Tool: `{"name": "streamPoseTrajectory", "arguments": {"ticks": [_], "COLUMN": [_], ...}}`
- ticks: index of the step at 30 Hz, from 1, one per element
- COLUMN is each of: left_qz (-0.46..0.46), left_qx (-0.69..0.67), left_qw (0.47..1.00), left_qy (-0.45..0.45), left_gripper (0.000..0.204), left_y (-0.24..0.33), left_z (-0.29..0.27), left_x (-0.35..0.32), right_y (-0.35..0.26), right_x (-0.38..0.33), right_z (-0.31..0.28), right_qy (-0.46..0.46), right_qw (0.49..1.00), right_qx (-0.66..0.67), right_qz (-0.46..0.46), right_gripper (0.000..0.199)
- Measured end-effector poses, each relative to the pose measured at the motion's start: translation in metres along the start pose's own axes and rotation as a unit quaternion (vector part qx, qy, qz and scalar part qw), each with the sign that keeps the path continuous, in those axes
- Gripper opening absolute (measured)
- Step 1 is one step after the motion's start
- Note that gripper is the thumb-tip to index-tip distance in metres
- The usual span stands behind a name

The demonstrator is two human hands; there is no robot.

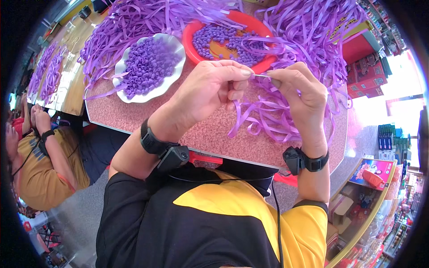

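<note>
In front of my chest, both hands are raised above the pink table (134, 117). A thin, silvery needle-like piece (261, 75) spans the small gap between my fingertips. My left hand (210, 87) pinches its left end between thumb and forefinger, the other fingers curled. My right hand (304, 91) pinches the right end. A purple ribbon (235, 117) hangs just below my left fingers; whether they grip it is hidden. Purple beads (149, 62) fill a white scalloped dish (136, 97) at left. Behind my hands, a red basin (190, 38) holds more purple beads (214, 36).
Heaps of purple ribbon (138, 18) cover the table's far side and its right (308, 27). A person in a mustard shirt (49, 174) sits at the left beside a wooden table (73, 80). At right stand a glass display case (357, 201) and red boxes (366, 73).
</note>
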State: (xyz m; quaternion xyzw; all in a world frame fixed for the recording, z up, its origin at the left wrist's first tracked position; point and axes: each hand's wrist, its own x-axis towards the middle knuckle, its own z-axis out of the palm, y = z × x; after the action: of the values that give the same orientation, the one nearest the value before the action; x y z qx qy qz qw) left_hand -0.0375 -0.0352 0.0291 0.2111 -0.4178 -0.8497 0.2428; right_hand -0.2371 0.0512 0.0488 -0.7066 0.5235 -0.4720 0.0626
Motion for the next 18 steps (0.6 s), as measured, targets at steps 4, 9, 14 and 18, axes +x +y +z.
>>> {"name": "streamPoseTrajectory", "arguments": {"ticks": [4, 9, 14, 18], "left_qz": [-0.007, -0.008, 0.005, -0.003], "left_qx": [-0.018, -0.037, -0.041, -0.046], "left_qw": [1.000, 0.999, 0.999, 0.999], "left_qy": [0.000, -0.013, -0.002, 0.000], "left_gripper": [0.015, 0.015, 0.014, 0.013], "left_y": [-0.0006, -0.0009, -0.0027, 0.0009], "left_z": [0.0002, 0.0002, -0.0017, 0.0001], "left_x": [0.0001, 0.0015, 0.0029, 0.0006], "right_y": [0.0009, 0.0010, 0.0005, 0.0033], "right_x": [0.0002, 0.0002, 0.0005, 0.0002], "right_z": [0.0011, 0.0003, 0.0002, 0.0007], "right_qy": [-0.002, 0.001, 0.000, 0.003], "right_qw": [1.000, 1.000, 1.000, 1.000], "right_qx": [-0.007, -0.014, -0.026, -0.023], "right_qz": [-0.005, -0.002, -0.006, -0.005], "right_gripper": [0.024, 0.024, 0.025, 0.024]}}
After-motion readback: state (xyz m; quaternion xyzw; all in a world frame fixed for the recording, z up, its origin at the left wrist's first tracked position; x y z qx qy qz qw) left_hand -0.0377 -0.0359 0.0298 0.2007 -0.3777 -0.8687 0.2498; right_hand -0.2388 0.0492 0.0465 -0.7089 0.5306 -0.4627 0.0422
